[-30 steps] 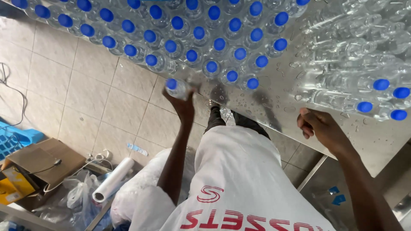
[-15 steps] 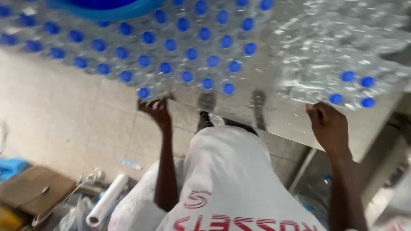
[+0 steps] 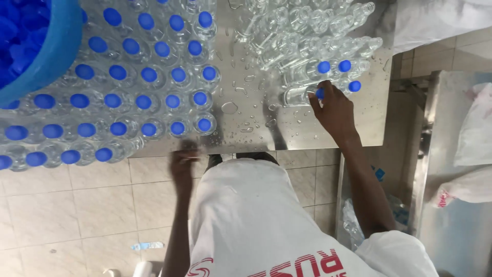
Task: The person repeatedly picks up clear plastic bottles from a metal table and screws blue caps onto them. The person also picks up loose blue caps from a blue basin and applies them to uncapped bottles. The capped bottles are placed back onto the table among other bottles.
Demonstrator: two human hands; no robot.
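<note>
A blue tub (image 3: pixel 36 56) of caps sits at the far left corner of the wet steel table (image 3: pixel 251 110). Right of it stand rows of capped bottles (image 3: pixel 148 74). The left hand (image 3: pixel 183 163) is blurred at the table's near edge; whether it grips anything cannot be told. Further right, the right hand (image 3: pixel 333 109) closes on a lying bottle (image 3: pixel 300 95) beside uncapped bottles (image 3: pixel 302 31).

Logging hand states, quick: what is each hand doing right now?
Left hand: motion-blurred at the steel table's edge; open or closed cannot be told.
Right hand: closed on a blue-capped clear bottle.
</note>
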